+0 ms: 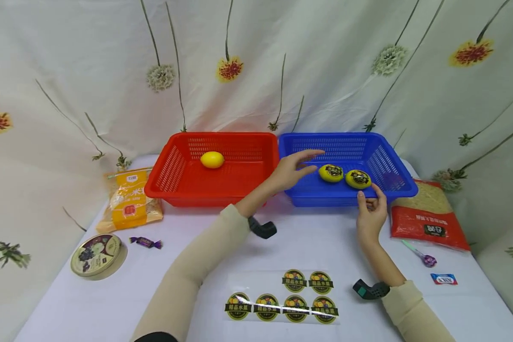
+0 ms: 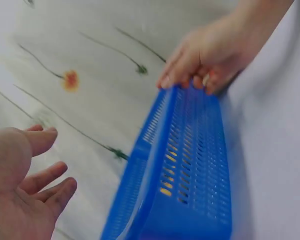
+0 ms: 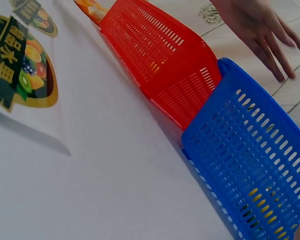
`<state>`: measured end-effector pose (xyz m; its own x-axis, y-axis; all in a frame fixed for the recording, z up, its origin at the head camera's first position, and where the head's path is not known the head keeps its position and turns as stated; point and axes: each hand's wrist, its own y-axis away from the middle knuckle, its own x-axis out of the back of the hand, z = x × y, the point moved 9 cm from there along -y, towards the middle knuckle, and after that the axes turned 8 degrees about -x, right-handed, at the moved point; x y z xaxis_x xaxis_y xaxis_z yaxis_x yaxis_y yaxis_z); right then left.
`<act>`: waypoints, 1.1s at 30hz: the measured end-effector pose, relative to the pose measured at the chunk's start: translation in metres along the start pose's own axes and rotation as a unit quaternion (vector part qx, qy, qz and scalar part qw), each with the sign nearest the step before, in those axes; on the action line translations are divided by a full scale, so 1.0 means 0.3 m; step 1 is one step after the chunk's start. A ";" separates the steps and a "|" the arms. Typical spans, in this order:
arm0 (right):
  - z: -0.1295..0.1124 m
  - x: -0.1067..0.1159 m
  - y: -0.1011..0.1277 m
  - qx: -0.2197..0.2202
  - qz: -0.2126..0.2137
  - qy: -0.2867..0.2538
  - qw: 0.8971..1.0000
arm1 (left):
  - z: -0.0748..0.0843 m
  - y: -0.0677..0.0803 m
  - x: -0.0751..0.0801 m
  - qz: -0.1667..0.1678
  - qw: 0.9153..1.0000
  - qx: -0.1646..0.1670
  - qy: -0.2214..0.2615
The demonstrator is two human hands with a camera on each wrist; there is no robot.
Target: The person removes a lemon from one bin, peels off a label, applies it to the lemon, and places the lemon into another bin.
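My left hand (image 1: pixel 288 172) hovers over the left part of the blue basket (image 1: pixel 312 202), fingers spread and holding nothing. Inside that basket, side by side, lie a lemon (image 1: pixel 331 173) and another lemon (image 1: pixel 358 179), each bearing a dark round sticker. At the basket's near rim, my right hand (image 1: pixel 371 216) grips the edge beside the right-hand lemon, thumb and forefinger at the rim, other fingers curled outside. The left wrist view shows this right hand (image 2: pixel 212 52) on the rim; blur hides the exact contact. A plain lemon (image 1: pixel 212 160) sits in the red basket (image 1: pixel 213 202).
A clear sheet of round fruit stickers (image 1: pixel 267 306) lies in front. At left are a yellow food bag (image 1: pixel 130 202), a round tin (image 1: pixel 95 255) and a purple candy (image 1: pixel 146 242). A red bag (image 1: pixel 429 221), a lollipop (image 1: pixel 427 260) and a small packet (image 1: pixel 444 279) lie right.
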<state>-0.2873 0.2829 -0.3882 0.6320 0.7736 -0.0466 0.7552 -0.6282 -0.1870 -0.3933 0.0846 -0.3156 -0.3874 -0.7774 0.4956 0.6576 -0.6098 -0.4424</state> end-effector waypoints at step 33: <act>-0.331 -1.119 0.239 0.224 -0.400 0.062 0.887 | -0.210 0.870 0.494 0.553 0.806 0.101 0.185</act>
<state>-0.4279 -0.0301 -0.2884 -0.0394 0.9243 0.3797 0.8437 0.2344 -0.4830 -0.3199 -0.1994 -0.4047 0.3668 -0.8432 -0.3932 0.8101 0.4972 -0.3107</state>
